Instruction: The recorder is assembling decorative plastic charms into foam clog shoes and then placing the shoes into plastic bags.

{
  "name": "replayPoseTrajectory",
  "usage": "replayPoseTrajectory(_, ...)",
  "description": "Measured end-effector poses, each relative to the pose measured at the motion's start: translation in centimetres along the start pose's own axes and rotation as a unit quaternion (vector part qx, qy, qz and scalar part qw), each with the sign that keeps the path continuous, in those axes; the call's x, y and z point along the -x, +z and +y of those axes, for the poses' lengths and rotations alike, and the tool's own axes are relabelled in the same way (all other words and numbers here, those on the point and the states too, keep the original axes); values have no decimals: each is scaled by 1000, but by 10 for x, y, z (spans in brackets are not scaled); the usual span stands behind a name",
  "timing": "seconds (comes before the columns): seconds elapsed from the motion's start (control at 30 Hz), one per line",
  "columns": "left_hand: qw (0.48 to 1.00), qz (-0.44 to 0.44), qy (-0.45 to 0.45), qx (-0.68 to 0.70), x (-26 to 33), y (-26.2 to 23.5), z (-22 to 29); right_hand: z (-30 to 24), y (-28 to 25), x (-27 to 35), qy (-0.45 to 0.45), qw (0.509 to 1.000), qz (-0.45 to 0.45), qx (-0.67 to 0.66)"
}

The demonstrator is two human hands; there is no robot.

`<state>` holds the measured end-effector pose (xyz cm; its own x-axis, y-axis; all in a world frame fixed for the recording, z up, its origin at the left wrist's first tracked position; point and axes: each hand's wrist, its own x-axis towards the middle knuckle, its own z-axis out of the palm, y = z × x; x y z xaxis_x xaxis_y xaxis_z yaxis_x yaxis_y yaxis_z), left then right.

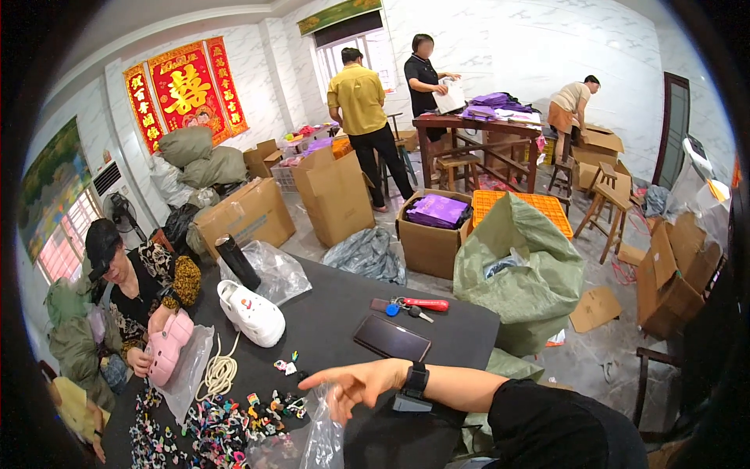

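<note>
My right hand (359,385) reaches leftward over the black table, its index finger stretched out and the other fingers partly bent downward. A clear plastic bag (324,438) hangs or lies right under these fingers; I cannot tell if they touch it. Left of the fingertips spreads a pile of small colourful shoe charms (226,430). Several more charms (287,364) lie apart from it, near a white clog (251,314) with charms on it. My left hand is out of view. Across the table, a person's hands hold a pink clog (169,348) over a clear bag.
A phone (392,338), keys with a red fob (418,306), a coiled cream cord (220,367) and a black cylinder (237,263) lie on the table (328,301). Beyond its edge stand a green sack (516,273) and cardboard boxes (336,191). Other people work farther back.
</note>
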<state>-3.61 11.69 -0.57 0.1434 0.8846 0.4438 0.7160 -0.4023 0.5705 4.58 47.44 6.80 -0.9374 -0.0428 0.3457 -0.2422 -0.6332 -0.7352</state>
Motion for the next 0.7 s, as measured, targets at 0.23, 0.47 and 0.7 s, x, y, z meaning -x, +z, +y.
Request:
replayPoseTrajectory(0.23,1000,1,3,21,-2,-8,0,1,-23,3,-105,992,30,57)
replayPoseTrajectory(0.47,999,8,7,39,-6,-17,-3,0,-9,-1,-4,994,-48,102)
replayPoseTrajectory(0.7,998,19,7,57,-6,-24,-2,5,-13,-1,-69,986,25,151)
